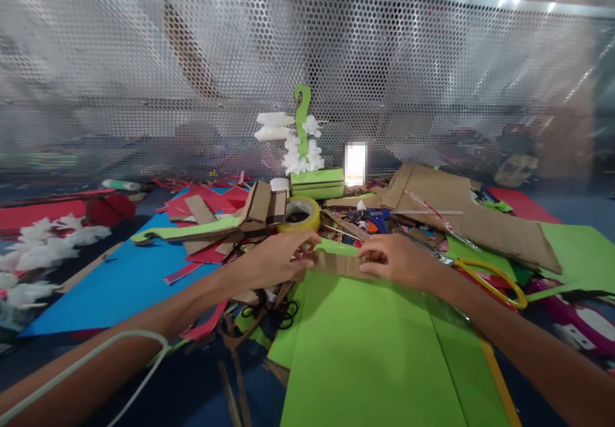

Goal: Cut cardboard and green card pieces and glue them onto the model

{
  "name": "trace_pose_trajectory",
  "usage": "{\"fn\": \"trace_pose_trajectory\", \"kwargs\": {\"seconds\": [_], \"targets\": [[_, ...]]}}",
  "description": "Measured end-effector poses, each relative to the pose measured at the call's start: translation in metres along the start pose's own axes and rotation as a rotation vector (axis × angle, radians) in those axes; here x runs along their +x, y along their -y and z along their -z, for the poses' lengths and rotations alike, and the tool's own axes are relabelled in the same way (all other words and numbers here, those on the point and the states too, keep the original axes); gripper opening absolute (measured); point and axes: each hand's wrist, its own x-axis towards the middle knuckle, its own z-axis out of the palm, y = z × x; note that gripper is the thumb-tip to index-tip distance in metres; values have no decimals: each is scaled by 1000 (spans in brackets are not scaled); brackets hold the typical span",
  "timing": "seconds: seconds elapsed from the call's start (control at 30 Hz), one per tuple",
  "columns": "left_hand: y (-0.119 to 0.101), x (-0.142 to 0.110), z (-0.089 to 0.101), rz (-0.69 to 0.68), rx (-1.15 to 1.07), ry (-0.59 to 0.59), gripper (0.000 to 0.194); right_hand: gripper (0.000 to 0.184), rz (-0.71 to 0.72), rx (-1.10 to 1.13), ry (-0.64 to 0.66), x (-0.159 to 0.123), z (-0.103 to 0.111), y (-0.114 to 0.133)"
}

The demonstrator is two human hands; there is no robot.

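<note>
Between my two hands a small brown cardboard strip (pixel 339 265) lies along the far edge of a bright green sheet (pixel 365 350). My left hand (pixel 283 257) pinches the strip's left end between thumb and fingers. At its right end my right hand (pixel 396 260) grips in the same way. A bit of green (pixel 336 246) shows just behind the strip. Beyond my left hand stands a roll of yellow tape (pixel 300 214). A blue glue gun (pixel 377 218) lies past my right hand. Yellow-handled scissors (pixel 494 281) rest by my right forearm.
Cardboard pieces (pixel 432 199) pile up at the back right, and a blue sheet (pixel 129 279) spreads at the left. Behind the clutter stands a green hook-shaped piece with white tufts (pixel 302 119) on a green box (pixel 317 183). Black-handled scissors (pixel 271 311) lie nearer me. A perforated metal panel (pixel 230 61) closes the back.
</note>
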Motion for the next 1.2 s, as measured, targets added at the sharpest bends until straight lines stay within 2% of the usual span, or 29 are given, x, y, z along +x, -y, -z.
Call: {"fn": "trace_pose_trajectory", "kwargs": {"seconds": [0.1,0.17,0.37,0.53,0.77,0.87,1.07,1.2], "targets": [[-3,-2,0,-5,170,80,46,23,30,-90,14,1,-3,-5],[-3,-2,-3,-13,220,108,45,25,40,-155,29,1,-6,-8],[-3,-1,-10,-47,242,87,38,33,89,-238,15,-3,-16,-5],[-5,0,-10,-27,223,114,47,32,69,-263,49,-3,-16,-2],[7,8,-12,129,43,155,54,28,49,-183,52,-1,-13,-6],[8,10,-12,175,-68,175,46,29,38,-172,60,0,-13,-6],[6,10,-11,188,-262,222,42,30,-1,-157,77,2,-12,-2],[8,12,-11,139,-293,199,39,31,-28,-145,87,2,-11,-1]]}}
